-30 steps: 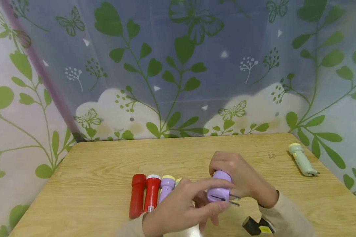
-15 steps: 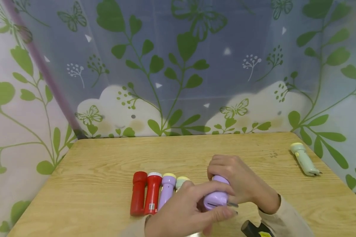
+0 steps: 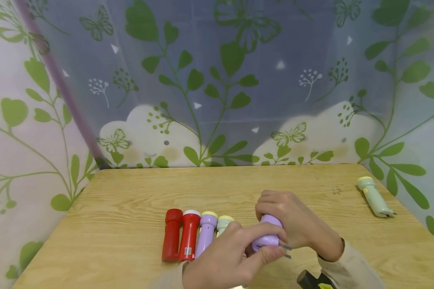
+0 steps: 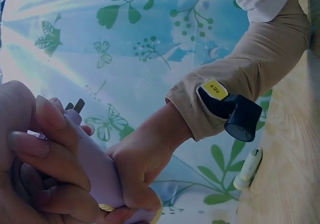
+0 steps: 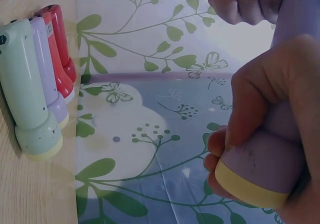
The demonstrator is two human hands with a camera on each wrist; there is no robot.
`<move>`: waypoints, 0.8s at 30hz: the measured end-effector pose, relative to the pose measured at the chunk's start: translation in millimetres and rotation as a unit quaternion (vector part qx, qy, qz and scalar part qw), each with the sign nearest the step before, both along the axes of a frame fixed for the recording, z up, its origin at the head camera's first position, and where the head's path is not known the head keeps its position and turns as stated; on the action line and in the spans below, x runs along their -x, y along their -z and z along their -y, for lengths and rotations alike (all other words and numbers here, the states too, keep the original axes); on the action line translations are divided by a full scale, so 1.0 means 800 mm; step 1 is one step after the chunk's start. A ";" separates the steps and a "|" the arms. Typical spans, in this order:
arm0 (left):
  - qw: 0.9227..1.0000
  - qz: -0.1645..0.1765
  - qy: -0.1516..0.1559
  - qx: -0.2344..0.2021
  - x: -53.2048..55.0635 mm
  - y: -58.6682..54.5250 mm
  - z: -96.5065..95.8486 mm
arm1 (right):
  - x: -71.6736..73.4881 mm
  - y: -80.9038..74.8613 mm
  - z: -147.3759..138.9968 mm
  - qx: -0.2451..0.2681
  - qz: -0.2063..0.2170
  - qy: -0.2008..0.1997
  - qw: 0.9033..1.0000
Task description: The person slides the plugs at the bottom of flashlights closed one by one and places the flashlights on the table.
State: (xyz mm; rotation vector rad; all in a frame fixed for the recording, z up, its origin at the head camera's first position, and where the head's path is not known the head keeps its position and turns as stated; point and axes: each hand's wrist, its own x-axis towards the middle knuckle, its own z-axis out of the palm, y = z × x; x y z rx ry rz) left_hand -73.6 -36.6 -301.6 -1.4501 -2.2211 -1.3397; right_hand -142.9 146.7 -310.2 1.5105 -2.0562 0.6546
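Note:
Both hands hold a purple flashlight (image 3: 265,241) above the table. My left hand (image 3: 231,257) grips its tail end, thumb and fingers around it, beside two metal plug prongs (image 3: 285,251) that stick out to the right. My right hand (image 3: 287,218) wraps around the head end, where the right wrist view shows a yellow rim (image 5: 250,188). In the left wrist view, the flashlight body (image 4: 97,159) runs between the two hands, and a yellow switch (image 4: 106,207) shows near the right fingers.
Left of the hands, a dark red flashlight (image 3: 171,237), a red one with a white rim (image 3: 190,235), a purple one (image 3: 207,230) and a pale green one (image 5: 27,79) lie side by side. Another pale green flashlight (image 3: 376,198) lies near the table's right edge. A patterned curtain (image 3: 188,120) hangs behind.
The held flashlight's tail end has tilted, so less of its slotted end face shows. The left thumb has shifted toward the prongs. The head view has moved slightly.

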 end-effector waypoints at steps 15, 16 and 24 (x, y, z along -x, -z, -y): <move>0.998 0.017 0.058 0.017 0.007 -0.001 0.006 | 0.007 0.005 -0.003 0.005 0.005 -0.006 1.000; 0.998 0.011 0.057 0.017 0.007 -0.001 0.006 | 0.007 0.004 -0.004 0.006 0.006 -0.007 1.000; 0.997 -0.038 0.072 0.008 0.012 0.001 0.009 | 0.007 0.002 -0.008 0.006 0.028 0.007 1.000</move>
